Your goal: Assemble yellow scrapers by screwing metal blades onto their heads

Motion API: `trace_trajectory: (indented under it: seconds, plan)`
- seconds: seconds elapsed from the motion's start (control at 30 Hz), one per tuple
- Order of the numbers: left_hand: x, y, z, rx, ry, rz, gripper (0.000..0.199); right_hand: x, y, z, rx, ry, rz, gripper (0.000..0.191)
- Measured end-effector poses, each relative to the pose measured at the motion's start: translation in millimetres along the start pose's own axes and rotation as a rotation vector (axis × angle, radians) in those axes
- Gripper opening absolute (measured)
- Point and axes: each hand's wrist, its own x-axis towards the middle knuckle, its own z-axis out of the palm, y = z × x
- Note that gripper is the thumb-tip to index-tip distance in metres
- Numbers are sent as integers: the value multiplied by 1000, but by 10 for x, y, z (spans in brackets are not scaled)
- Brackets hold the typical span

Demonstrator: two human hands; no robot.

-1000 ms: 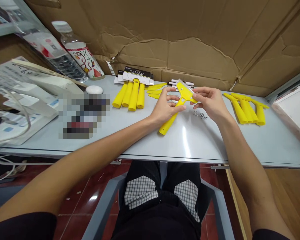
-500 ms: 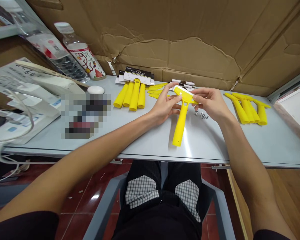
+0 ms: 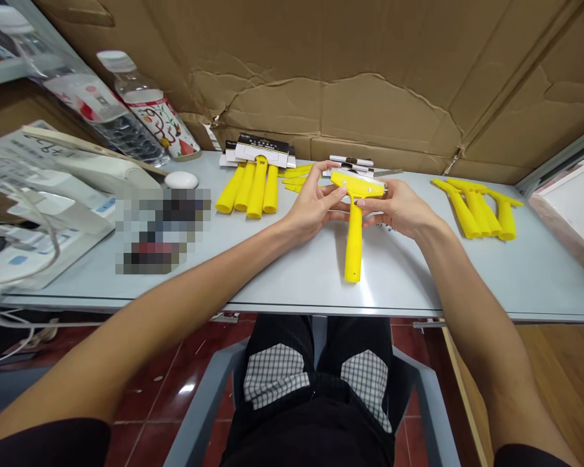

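A yellow scraper [image 3: 353,240] is held between both hands above the desk, its wide head away from me and its handle pointing toward me. My left hand [image 3: 314,206] grips the left end of the head, thumb on the front face. At the right, my right hand [image 3: 396,207] has its fingers closed round the head's other end and near the neck. Small metal screws [image 3: 385,227] lie on the desk, partly hidden under my right hand. Yellow flat pieces [image 3: 294,172] and packaged blades [image 3: 351,162] lie behind my hands.
Several yellow handles [image 3: 257,191] with black-and-white cards [image 3: 263,149] lie left of centre. More yellow scrapers [image 3: 481,207] rest at the right. Bottles [image 3: 161,123], a white oval object [image 3: 182,180], white boxes and cables [image 3: 43,240] occupy the left. Cardboard [image 3: 384,110] stands behind the desk [image 3: 292,285].
The scraper has turned so its handle points more directly toward me. My right hand has shifted left and lower along the head, covering more of the screws. The view has shifted slightly.
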Motion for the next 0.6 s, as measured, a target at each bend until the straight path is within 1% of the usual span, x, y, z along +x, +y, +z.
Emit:
trace_trajectory:
  seconds: [0.1, 0.33, 0.5, 0.6]
  plan:
    - [-4, 5, 5, 5, 11, 3, 74, -6, -10, 8, 7, 25, -5, 51]
    - [-18, -21, 33, 45, 81, 28, 61, 32, 38, 16, 33, 31, 3, 46]
    - [-17, -22, 34, 107, 111, 30, 61, 28, 41, 24, 49, 28, 8, 45]
    - [-5, -17, 21, 127, 112, 29, 59, 22, 32, 50, 47, 41, 5, 48]
